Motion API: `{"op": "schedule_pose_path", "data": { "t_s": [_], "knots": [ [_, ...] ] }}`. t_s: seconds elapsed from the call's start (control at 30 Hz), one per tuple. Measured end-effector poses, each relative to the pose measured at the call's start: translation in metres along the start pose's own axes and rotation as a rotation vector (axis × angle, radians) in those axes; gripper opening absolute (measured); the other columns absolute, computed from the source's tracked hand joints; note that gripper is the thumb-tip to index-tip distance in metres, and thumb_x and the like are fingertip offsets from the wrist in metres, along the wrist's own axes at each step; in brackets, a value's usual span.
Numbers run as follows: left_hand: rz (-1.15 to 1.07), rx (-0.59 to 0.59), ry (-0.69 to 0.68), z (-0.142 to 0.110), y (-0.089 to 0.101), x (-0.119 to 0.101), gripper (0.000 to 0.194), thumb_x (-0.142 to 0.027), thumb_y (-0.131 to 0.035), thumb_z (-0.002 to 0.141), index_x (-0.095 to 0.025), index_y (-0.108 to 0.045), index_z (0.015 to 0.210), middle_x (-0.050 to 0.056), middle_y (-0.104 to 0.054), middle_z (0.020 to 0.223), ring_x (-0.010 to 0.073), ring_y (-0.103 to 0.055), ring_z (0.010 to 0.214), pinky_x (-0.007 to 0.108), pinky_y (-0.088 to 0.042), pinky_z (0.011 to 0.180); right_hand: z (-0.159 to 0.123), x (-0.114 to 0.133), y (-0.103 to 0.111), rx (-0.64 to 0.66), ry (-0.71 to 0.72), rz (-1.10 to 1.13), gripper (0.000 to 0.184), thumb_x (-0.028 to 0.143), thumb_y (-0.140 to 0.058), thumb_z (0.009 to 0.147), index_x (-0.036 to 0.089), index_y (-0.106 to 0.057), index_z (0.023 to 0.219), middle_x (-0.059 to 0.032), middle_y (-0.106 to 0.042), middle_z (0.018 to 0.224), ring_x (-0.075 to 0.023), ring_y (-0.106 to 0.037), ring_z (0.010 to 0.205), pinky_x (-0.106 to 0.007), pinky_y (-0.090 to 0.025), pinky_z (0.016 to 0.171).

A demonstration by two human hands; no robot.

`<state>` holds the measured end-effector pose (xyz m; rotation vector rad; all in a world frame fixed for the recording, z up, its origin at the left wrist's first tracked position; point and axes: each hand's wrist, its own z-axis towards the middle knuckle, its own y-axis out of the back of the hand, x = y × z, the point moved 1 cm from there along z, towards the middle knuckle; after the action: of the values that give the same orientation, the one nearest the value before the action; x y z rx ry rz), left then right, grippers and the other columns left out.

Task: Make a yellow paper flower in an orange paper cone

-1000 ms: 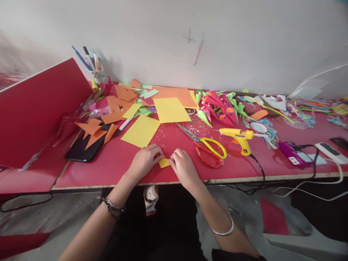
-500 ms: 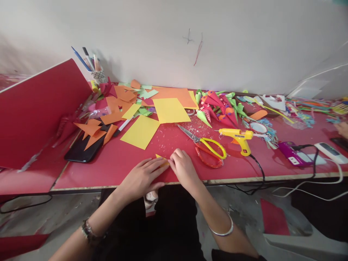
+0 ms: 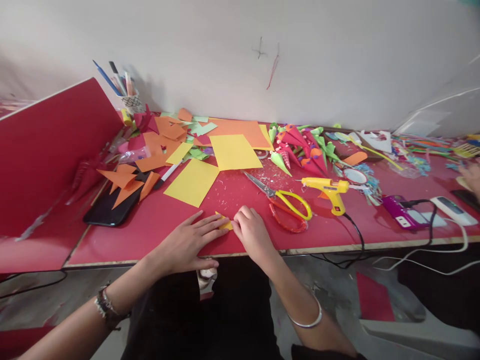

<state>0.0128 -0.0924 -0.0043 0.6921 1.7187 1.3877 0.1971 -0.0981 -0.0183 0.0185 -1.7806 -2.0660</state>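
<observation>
A small folded piece of yellow paper (image 3: 224, 220) lies on the red table near its front edge. My left hand (image 3: 189, 240) lies flat with its fingers stretched out, the fingertips resting on the paper's left part. Curled closed, my right hand (image 3: 253, 232) pinches the paper's right end between thumb and fingers. Part of the paper is hidden under the hands. Two yellow paper sheets, one flat on the left (image 3: 192, 182) and one behind it (image 3: 235, 152), are beyond my hands. Scissors (image 3: 279, 197) with yellow and red handles lie just past my right hand.
A yellow glue gun (image 3: 328, 190) with a cord lies on the right, near a purple power socket (image 3: 403, 212). Small decorated paper cones (image 3: 300, 145) are heaped at the wall. On the left are orange scraps (image 3: 165, 137), a black phone (image 3: 111, 207) and a pen cup (image 3: 131, 102). Another person's hand (image 3: 470, 175) shows far right.
My left hand has slid left and its fingers have spread, baring more of the folded yellow paper. My right hand stays on the paper's right end. The view has shifted slightly.
</observation>
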Motion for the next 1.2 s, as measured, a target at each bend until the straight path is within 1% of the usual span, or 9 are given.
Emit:
{"op": "schedule_pose_path", "data": {
  "t_s": [0.23, 0.37, 0.47, 0.7, 0.9, 0.97, 1.03, 1.13, 1.2],
  "knots": [
    [-0.019, 0.012, -0.017, -0.008, 0.007, 0.011, 0.064, -0.056, -0.046, 0.075, -0.031, -0.031, 0.131, 0.003, -0.020, 0.143, 0.0235, -0.021, 0.130, 0.046, -0.014, 0.106, -0.001, -0.002, 0.000, -0.029, 0.004, 0.078, 0.013, 0.019, -0.047, 0.081, 0.018, -0.046, 0.068, -0.0029, -0.051, 0.077, -0.0150, -0.047, 0.073, -0.026, -0.037, 0.065],
    [-0.030, -0.016, -0.029, -0.007, 0.011, 0.013, 0.062, -0.051, -0.054, 0.071, -0.032, -0.037, 0.127, 0.003, -0.020, 0.143, 0.0257, -0.021, 0.130, 0.046, -0.017, 0.106, -0.002, 0.003, 0.002, -0.065, -0.028, 0.069, 0.016, 0.030, -0.052, 0.077, 0.019, -0.046, 0.068, -0.0034, -0.049, 0.076, -0.0165, -0.047, 0.072, -0.027, -0.036, 0.062],
    [-0.027, -0.024, -0.045, -0.007, 0.013, 0.014, 0.063, -0.045, -0.058, 0.069, -0.032, -0.037, 0.128, 0.002, -0.019, 0.143, 0.0259, -0.021, 0.130, 0.045, -0.018, 0.106, -0.002, 0.007, 0.003, -0.075, -0.046, 0.045, 0.018, 0.034, -0.054, 0.075, 0.019, -0.046, 0.069, -0.0040, -0.049, 0.077, -0.0173, -0.047, 0.072, -0.028, -0.035, 0.061],
    [-0.027, -0.013, -0.084, -0.008, 0.015, 0.015, 0.065, -0.039, -0.059, 0.068, -0.032, -0.036, 0.128, 0.001, -0.012, 0.145, 0.0272, -0.018, 0.130, 0.044, -0.019, 0.105, -0.003, -0.008, 0.006, -0.050, -0.115, 0.057, 0.010, 0.026, -0.053, 0.075, 0.020, -0.046, 0.072, -0.0020, -0.051, 0.080, -0.0182, -0.046, 0.078, -0.030, -0.034, 0.067],
    [-0.042, -0.004, -0.067, -0.009, 0.016, 0.016, 0.062, -0.037, -0.057, 0.070, -0.034, -0.036, 0.128, 0.001, -0.011, 0.145, 0.0263, -0.017, 0.131, 0.044, -0.020, 0.105, -0.007, -0.016, 0.007, -0.056, -0.082, 0.134, 0.005, 0.021, -0.052, 0.075, 0.020, -0.047, 0.074, -0.0016, -0.052, 0.081, -0.0176, -0.046, 0.078, -0.029, -0.035, 0.069],
    [-0.051, -0.004, -0.068, -0.010, 0.018, 0.016, 0.062, -0.037, -0.058, 0.070, -0.034, -0.037, 0.127, 0.000, -0.012, 0.145, 0.0267, -0.019, 0.130, 0.044, -0.020, 0.105, -0.008, -0.018, 0.008, -0.057, -0.061, 0.169, 0.004, 0.016, -0.050, 0.075, 0.020, -0.049, 0.075, -0.0018, -0.053, 0.083, -0.0171, -0.046, 0.078, -0.028, -0.035, 0.069],
    [-0.051, -0.005, -0.068, -0.009, 0.020, 0.016, 0.061, -0.038, -0.059, 0.069, -0.034, -0.039, 0.126, 0.001, -0.016, 0.145, 0.0273, -0.021, 0.130, 0.044, -0.022, 0.104, -0.009, -0.019, 0.009, -0.046, -0.043, 0.196, 0.008, 0.012, -0.048, 0.075, 0.020, -0.050, 0.077, -0.0022, -0.053, 0.084, -0.0168, -0.047, 0.079, -0.027, -0.035, 0.069],
    [-0.036, -0.046, -0.052, -0.007, 0.022, 0.010, 0.051, -0.042, -0.057, 0.071, -0.030, -0.047, 0.120, 0.004, -0.030, 0.139, 0.0279, -0.030, 0.125, 0.044, -0.027, 0.101, -0.010, -0.020, 0.011, -0.038, -0.028, 0.206, 0.011, 0.011, -0.046, 0.076, 0.020, -0.051, 0.079, -0.0021, -0.054, 0.086, -0.0167, -0.047, 0.080, -0.027, -0.036, 0.069],
    [-0.013, -0.122, -0.017, -0.004, 0.021, 0.004, 0.046, -0.045, -0.052, 0.075, -0.026, -0.049, 0.117, 0.006, -0.041, 0.132, 0.0271, -0.039, 0.119, 0.043, -0.032, 0.098, -0.010, -0.019, 0.011, -0.044, -0.019, 0.198, 0.011, 0.011, -0.046, 0.076, 0.020, -0.051, 0.079, -0.0021, -0.054, 0.086, -0.0167, -0.047, 0.079, -0.027, -0.036, 0.069]
  ]
}}
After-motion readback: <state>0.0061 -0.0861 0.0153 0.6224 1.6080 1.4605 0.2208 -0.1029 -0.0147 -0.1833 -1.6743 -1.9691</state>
